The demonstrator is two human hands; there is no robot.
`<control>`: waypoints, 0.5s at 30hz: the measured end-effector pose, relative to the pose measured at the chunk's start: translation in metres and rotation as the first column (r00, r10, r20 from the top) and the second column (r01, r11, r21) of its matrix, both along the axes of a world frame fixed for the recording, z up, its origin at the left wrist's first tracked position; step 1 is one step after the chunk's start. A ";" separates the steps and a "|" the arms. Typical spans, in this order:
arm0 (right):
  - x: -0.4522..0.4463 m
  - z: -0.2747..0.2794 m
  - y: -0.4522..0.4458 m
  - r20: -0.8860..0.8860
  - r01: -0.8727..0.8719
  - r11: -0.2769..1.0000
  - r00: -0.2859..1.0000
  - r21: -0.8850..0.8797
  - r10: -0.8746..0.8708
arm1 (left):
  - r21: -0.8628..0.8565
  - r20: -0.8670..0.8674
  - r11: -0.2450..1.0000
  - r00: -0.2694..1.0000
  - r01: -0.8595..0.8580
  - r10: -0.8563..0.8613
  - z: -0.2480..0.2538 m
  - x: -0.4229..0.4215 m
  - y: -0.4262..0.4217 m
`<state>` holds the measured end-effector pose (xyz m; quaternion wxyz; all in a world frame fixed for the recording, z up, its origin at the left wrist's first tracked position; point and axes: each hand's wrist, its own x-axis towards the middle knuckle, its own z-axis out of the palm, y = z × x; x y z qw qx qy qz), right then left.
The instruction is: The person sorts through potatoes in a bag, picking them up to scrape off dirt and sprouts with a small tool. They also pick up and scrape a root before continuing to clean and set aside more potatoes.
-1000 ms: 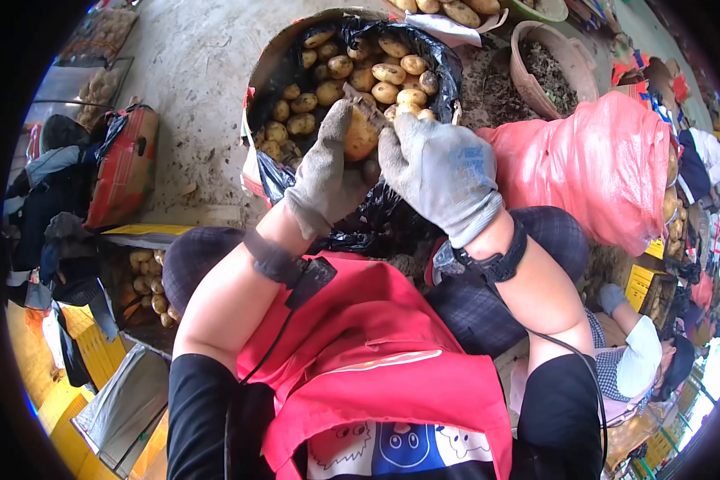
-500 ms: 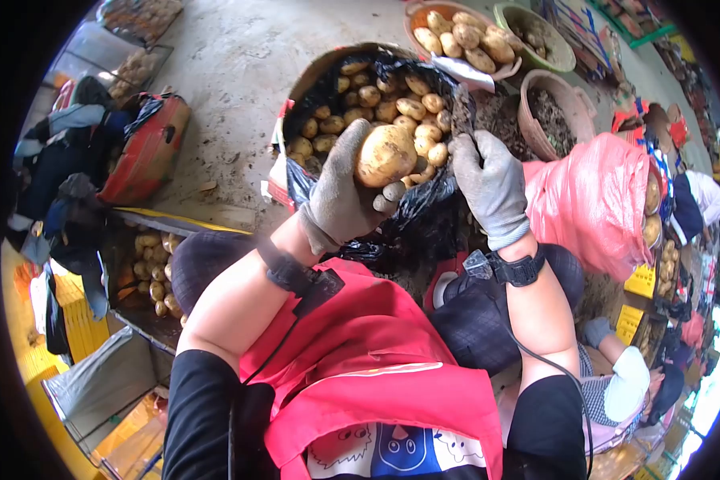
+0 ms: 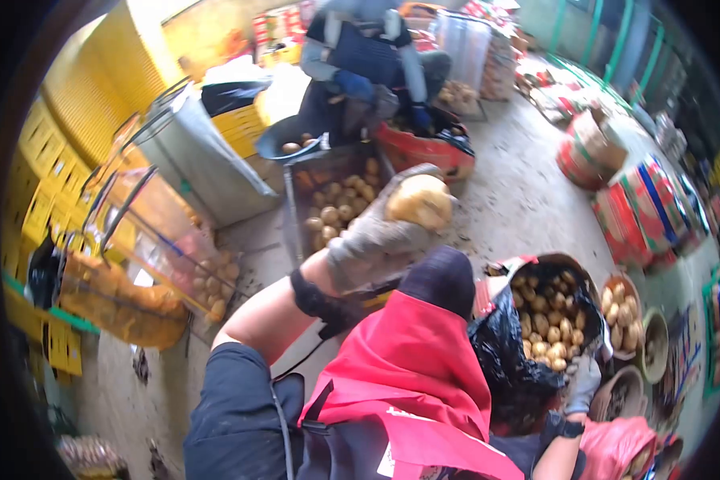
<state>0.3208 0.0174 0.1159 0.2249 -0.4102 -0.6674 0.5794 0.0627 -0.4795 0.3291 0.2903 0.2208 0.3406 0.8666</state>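
Note:
My left hand [image 3: 380,244], in a grey work glove, is closed around one large pale potato [image 3: 421,202]. It is raised above a dark crate [image 3: 299,216] that contains several potatoes [image 3: 346,213]. Down at the right, my gloved right hand [image 3: 584,386] is at the rim of a round container lined with a black plastic bag [image 3: 500,340]. Smaller potatoes [image 3: 542,324] fill this container. The fingers of my right hand are small and blurred at the rim, so their grip is unclear.
Opposite me a person [image 3: 368,56] in blue gloves sits by a red bag [image 3: 428,156] and a blue basin [image 3: 288,138]. Yellow crates [image 3: 48,168] and a wire-framed bag [image 3: 120,296] stand left. A potato basket [image 3: 634,320] and pink sack [image 3: 616,444] are at right.
The view has swung left. My left hand has carried the large potato away from the black-lined container to above the dark crate. My right hand stays beside the container.

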 end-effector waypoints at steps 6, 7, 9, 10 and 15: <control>0.001 0.014 0.001 0.014 -0.047 0.998 0.999 -0.037 0.048 | 0.294 0.160 0.843 0.893 -0.451 0.421 0.061 -0.049 -0.242; -0.001 0.015 0.003 -0.007 -0.049 0.998 0.999 -0.029 0.049 | 0.240 0.047 0.776 0.806 -0.583 0.590 0.077 -0.059 -0.291; -0.002 0.030 -0.008 -0.022 -0.036 0.999 0.999 0.005 0.036 | 0.190 -0.071 0.690 0.691 -0.698 0.719 0.091 -0.063 -0.381; -0.003 0.044 -0.018 -0.020 -0.020 0.999 1.000 0.031 0.021 | 0.212 -0.047 0.605 0.611 -0.767 0.790 0.089 -0.057 -0.408; 0.012 0.085 -0.029 -0.106 -0.066 0.998 0.992 0.017 0.067 | 0.438 -0.334 0.842 0.813 -0.314 0.477 -0.056 -0.058 -0.473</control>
